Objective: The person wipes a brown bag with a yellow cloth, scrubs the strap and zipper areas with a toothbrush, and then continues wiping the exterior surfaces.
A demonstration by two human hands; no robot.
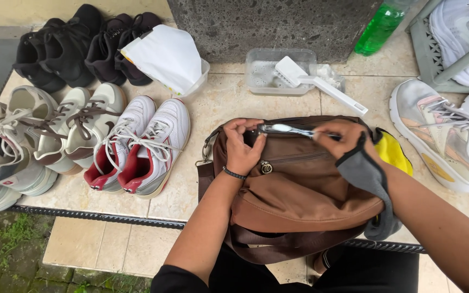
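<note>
Two hands work at frame centre: the left hand (243, 147) grips the brown bag (299, 187). The right hand (343, 137) holds a toothbrush (289, 129) and grey cloth (367, 179); scrubbing looks barely begun.

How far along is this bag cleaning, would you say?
Hard to call anything finished: the brown bag shows no clear cleaned patch. In hand: the left hand pinches the bag's top edge while the right hand works a toothbrush along it, a grey cloth draped over the wrist. The shoes alongside sit untouched.
</note>
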